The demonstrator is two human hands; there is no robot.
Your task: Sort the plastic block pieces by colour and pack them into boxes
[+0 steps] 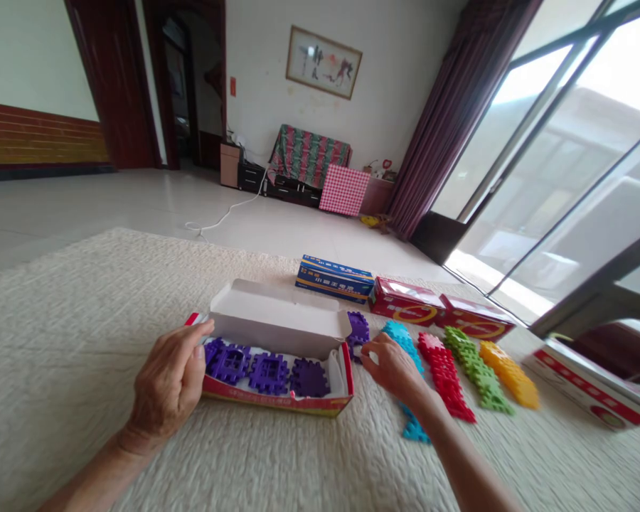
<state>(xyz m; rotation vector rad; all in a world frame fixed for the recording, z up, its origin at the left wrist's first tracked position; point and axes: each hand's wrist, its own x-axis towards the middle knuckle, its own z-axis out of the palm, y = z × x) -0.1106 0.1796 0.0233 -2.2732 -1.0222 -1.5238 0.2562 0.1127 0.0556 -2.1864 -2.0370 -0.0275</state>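
Observation:
An open cardboard box [320, 405] with a white inside lies on the cream mat, its lid flap folded back. Purple interlocking plastic pieces [268, 373] fill it in a row over white lining. My left hand [165, 377] grips the box's left end, thumb and fingers closed at the edge. Just off the right end, my right hand [392, 363] is closed in a pinch, with something small and white at its fingertips that I cannot make out. More purple pieces [358, 327] lie beside those fingers. A blue row of pieces [400, 334] runs partly behind my right hand and forearm.
Right of the blue row lie rows of red pieces [444, 377], green pieces [477, 370] and yellow pieces [509, 373]. Behind them stand a blue box [335, 279] and two red boxes [405, 301]. A white-and-red box [592, 384] sits at far right on the mat [85, 320].

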